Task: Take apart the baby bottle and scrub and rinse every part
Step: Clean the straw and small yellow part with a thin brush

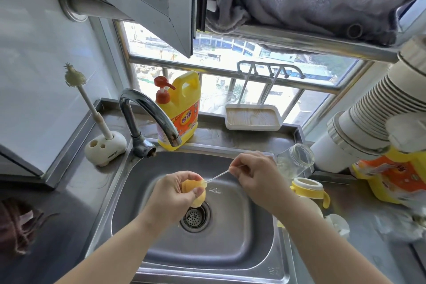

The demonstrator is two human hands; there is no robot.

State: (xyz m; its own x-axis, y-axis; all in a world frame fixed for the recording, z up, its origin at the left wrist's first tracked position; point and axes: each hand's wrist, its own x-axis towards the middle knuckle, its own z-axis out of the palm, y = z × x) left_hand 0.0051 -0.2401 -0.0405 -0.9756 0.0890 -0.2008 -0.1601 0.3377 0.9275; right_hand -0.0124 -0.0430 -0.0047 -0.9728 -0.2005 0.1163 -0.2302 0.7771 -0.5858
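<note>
Separating straw point(216, 175) from yellow nipple piece point(196, 192) above drain point(194, 215): your left hand point(177, 193) grips piece, right hand point(255, 174) pinches straw. Next: pull free, likely scrub.

Sink point(129, 193) sits bottom center, faucet point(147, 113) behind it at left, brush stand point(105, 147) further left, soap jug point(178, 110) behind-right of faucet, tray point(252, 117) by the window, bottle body point(296, 159), probably, right of the sink.
</note>
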